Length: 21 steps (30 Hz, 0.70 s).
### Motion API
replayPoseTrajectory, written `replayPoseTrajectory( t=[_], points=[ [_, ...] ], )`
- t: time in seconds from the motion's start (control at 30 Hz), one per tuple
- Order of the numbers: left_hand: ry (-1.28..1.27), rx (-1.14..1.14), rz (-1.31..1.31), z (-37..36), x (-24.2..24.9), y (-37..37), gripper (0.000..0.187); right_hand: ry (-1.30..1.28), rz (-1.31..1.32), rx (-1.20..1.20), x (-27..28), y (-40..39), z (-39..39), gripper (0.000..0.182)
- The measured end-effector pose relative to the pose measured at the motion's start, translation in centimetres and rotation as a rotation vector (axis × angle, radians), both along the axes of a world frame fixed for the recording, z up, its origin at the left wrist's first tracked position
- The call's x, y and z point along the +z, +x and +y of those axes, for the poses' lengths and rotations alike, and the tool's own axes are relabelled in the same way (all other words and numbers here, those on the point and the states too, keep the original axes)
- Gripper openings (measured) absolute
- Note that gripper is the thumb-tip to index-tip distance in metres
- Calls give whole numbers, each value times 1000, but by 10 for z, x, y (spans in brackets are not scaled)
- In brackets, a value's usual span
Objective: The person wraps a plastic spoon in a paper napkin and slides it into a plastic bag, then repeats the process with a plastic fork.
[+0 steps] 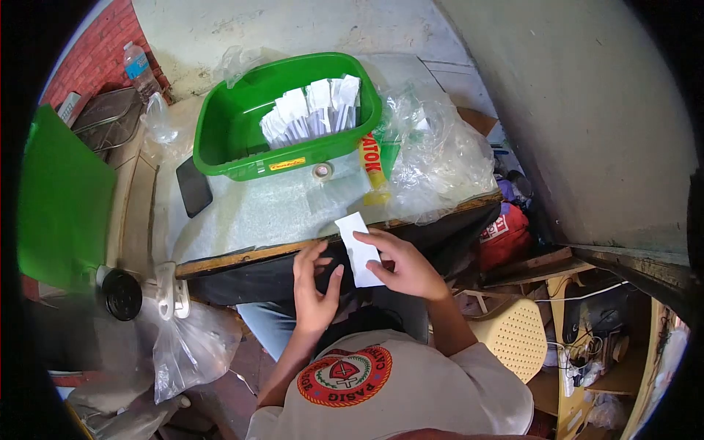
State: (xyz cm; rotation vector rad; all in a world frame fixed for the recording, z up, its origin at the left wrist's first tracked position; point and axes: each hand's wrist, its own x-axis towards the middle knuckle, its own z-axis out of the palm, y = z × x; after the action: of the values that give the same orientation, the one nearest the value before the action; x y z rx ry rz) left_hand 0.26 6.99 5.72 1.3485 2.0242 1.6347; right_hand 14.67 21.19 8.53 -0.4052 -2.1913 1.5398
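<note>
A folded white paper strip (359,253) is pinched between the thumb and fingers of my right hand (403,265), in front of the table edge. My left hand (313,290) is just left of the paper, its fingers and thumb apart with nothing between them. Beyond them on the table stands a green plastic basin (216,136), with several similar white paper pieces (315,110) stacked in a row inside it. A small roll of tape (322,171) lies on the table against the front of the basin.
A black phone (193,188) lies left of the basin. Crumpled clear plastic bags (440,158) and a red-and-yellow wrapper (373,165) cover the table's right side. A water bottle (139,70) stands at the back left. A yellow stool (513,337) is at the lower right.
</note>
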Motion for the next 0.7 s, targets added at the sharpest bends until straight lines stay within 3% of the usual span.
replayPoseTrajectory(
  t=[0.07,0.23,0.3,0.4,0.7],
  points=[
    [1,-131,-182,1,-3,6,47,311,-167,-44,17,-2,-10,55],
    [51,-311,-878,5,-13,18,52,616,-162,32,14,-11,-31,66],
    [14,-340,-965,5,-12,12,54,640,-371,114,17,-13,-38,69],
    [-23,-362,-1085,3,-8,11,54,662,-415,128,3,-17,-42,80],
    [10,-267,-1269,7,-36,8,43,584,-334,163,6,-19,-40,86]
  ],
)
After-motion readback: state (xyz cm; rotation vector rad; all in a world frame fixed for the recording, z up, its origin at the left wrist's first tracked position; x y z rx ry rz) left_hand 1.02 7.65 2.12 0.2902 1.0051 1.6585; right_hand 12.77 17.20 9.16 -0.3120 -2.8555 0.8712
